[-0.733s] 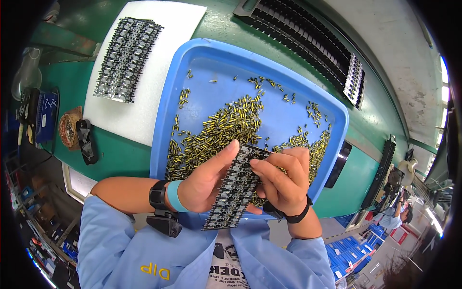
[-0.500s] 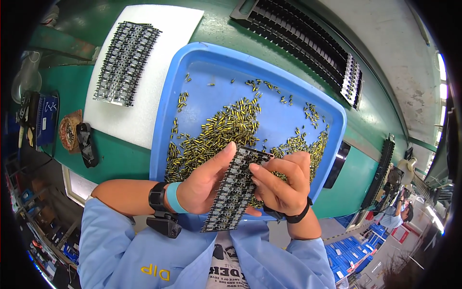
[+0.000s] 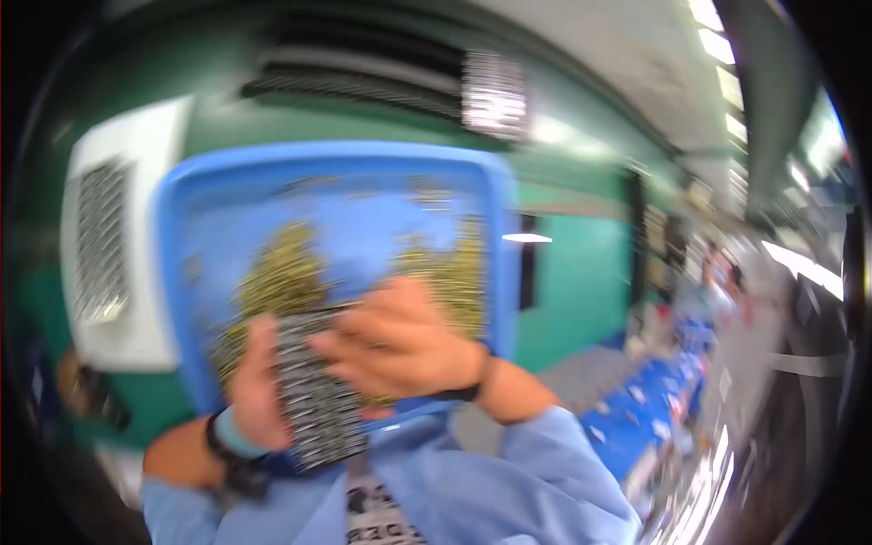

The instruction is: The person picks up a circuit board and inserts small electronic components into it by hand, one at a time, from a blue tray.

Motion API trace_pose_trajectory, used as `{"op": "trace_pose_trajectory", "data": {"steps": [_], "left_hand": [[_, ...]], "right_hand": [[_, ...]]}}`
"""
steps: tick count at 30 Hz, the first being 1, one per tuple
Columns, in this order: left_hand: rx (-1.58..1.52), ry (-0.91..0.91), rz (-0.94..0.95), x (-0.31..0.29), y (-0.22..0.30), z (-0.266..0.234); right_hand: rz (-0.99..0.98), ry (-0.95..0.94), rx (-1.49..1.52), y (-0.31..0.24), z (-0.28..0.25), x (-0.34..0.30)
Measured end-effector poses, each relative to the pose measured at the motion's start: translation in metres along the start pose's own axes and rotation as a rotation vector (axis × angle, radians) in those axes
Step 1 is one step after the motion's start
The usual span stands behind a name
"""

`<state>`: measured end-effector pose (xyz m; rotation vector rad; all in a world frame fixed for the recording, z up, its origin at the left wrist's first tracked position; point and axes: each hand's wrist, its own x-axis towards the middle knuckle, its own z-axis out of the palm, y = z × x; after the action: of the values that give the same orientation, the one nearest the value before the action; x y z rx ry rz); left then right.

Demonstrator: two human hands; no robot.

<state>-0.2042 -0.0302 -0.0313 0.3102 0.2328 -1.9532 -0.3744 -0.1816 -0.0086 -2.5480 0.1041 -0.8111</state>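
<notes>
The whole view is smeared by motion. My left hand (image 3: 252, 391) grips a dark circuit board panel (image 3: 320, 404) with rows of small metallic parts, holding it tilted over the near side of a blue tray (image 3: 341, 153). My right hand (image 3: 409, 343) is closed, its fingertips pinched at the upper right part of the panel; whatever lies between them is too small and blurred to name. Inside the tray, heaps of small yellow-and-black cylindrical components (image 3: 283, 272) lie beyond and beside my hands.
Left of the tray, a white foam sheet (image 3: 145, 150) carries another stack of board panels (image 3: 100, 241). A long black rack (image 3: 363, 68) stands at the back, with light-coloured panels (image 3: 493, 95) at its right end. The green bench (image 3: 581, 291) extends right; a person (image 3: 718, 272) is far off.
The view has swung to the right, so the tray, foam sheet and rack now appear further left. Both hands stay at the same panel.
</notes>
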Motion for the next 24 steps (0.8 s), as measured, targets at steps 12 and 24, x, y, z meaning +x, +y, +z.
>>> {"op": "trace_pose_trajectory", "data": {"steps": [12, 24], "left_hand": [[-0.011, 0.004, 0.138, -0.015, 0.01, 0.014], [-0.155, -0.215, 0.092, 0.012, 0.004, 0.007]], "right_hand": [[0.26, -0.123, -0.002, 0.024, 0.0, -0.011], [0.446, -0.206, 0.181, 0.016, -0.024, -0.006]]}}
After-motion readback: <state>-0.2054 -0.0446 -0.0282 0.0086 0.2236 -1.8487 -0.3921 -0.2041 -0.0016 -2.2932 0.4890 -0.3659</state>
